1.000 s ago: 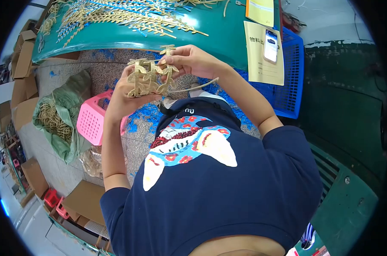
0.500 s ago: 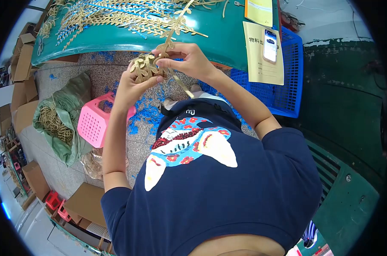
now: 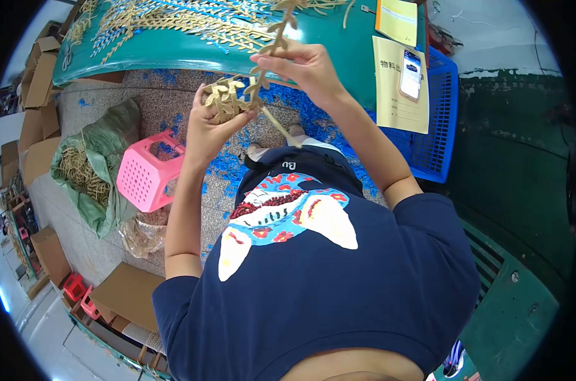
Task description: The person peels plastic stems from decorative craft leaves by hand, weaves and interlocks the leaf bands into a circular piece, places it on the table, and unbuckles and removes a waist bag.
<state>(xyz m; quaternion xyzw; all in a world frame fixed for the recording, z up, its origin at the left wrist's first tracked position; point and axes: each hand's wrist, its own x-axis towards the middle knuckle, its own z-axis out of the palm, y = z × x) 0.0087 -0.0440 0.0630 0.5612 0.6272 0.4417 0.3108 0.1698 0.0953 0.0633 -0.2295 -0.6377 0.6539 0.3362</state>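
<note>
Gold leaf-shaped trim [image 3: 224, 100] is wound in loops around my left hand [image 3: 208, 130], whose fingers are closed on it with the thumb pressing at the side. From that coil one length of leaf trim runs up to my right hand [image 3: 307, 68], which pinches it between thumb and fingers just off the table's front edge. The strand continues above my right hand over the table. A plain strip end [image 3: 276, 122] hangs below the coil toward my lap. More gold leaf strands [image 3: 180, 28], with blue pieces among them, lie across the green table [image 3: 154, 60].
A yellow booklet [image 3: 401, 114] with a phone [image 3: 411, 76] on it lies at the table's right, by a blue crate [image 3: 437, 127]. A pink stool [image 3: 142, 178] and a green sack [image 3: 84, 203] of gold scraps stand at left. Blue scraps litter the floor.
My right hand has moved up and right, away from the coil, drawing the strand out between the hands. My left hand stays closed around the wound trim.
</note>
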